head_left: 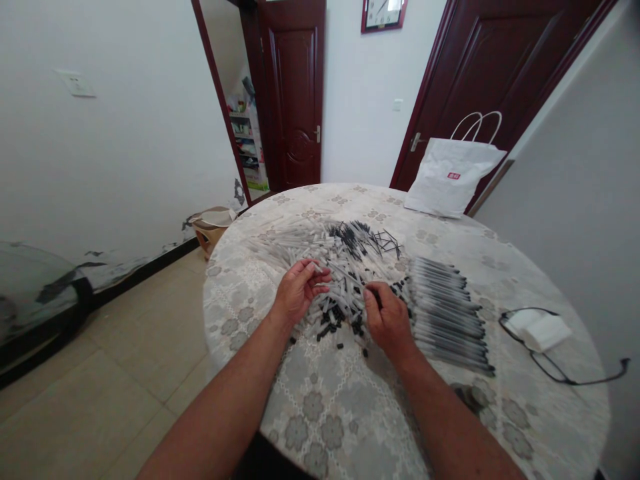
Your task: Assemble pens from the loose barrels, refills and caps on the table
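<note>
Above a heap of loose pen parts, my left hand (300,291) pinches a small whitish piece (319,268), perhaps a pen cap, between thumb and forefinger; its other fingers are curled apart. My right hand (387,317) is closed around one end of a slim pen (345,273), which slants up and left toward my left hand. Clear pen barrels (285,243) lie beyond my left hand. Dark refills (355,237) are piled at the back of the heap, and small black plugs (333,317) are scattered between my wrists. Assembled pens (447,313) lie side by side to the right.
The round table has a patterned cloth (320,400). Eyeglasses (555,377) and folded white tissue (543,330) lie at the right. A white paper bag (453,177) stands at the back right. A brown bag (210,230) is on the floor at left.
</note>
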Demonstrator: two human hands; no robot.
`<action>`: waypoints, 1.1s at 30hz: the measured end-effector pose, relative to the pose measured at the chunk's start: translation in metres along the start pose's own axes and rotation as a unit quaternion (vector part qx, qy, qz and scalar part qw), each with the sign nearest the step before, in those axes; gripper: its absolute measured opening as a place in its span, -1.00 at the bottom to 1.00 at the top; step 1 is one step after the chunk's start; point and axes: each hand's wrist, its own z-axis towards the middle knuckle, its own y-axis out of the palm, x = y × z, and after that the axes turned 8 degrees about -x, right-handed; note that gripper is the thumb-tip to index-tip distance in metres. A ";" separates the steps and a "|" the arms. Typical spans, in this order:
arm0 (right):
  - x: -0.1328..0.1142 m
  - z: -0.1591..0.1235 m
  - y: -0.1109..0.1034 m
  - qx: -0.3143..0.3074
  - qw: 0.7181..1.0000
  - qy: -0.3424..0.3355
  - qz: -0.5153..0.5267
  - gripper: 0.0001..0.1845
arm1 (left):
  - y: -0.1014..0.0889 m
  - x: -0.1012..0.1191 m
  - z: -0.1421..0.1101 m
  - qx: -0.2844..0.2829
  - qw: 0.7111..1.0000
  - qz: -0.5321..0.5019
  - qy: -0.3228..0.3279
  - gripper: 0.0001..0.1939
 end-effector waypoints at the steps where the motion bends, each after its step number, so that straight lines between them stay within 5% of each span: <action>1: 0.000 0.000 0.000 -0.001 1.000 -0.005 0.000 -0.77 | -0.002 -0.001 0.002 0.015 1.000 -0.001 0.010 -0.65; 6: -0.002 -0.001 0.001 -0.026 0.999 -0.028 -0.012 -0.78 | -0.007 -0.003 0.006 0.058 0.998 -0.009 0.035 -0.67; 22: -0.004 -0.002 0.007 -0.048 0.994 -0.087 -0.042 -0.75 | -0.004 -0.012 0.006 0.059 0.997 0.043 0.015 -0.69; 29: -0.016 -0.001 0.000 -0.087 0.992 0.053 0.080 -0.77 | -0.004 -0.013 0.007 0.060 0.996 0.058 0.006 -0.70; 33: -0.016 0.001 0.006 -0.125 0.934 0.182 0.280 -0.72 | -0.005 -0.015 0.007 0.059 0.996 0.061 0.004 -0.70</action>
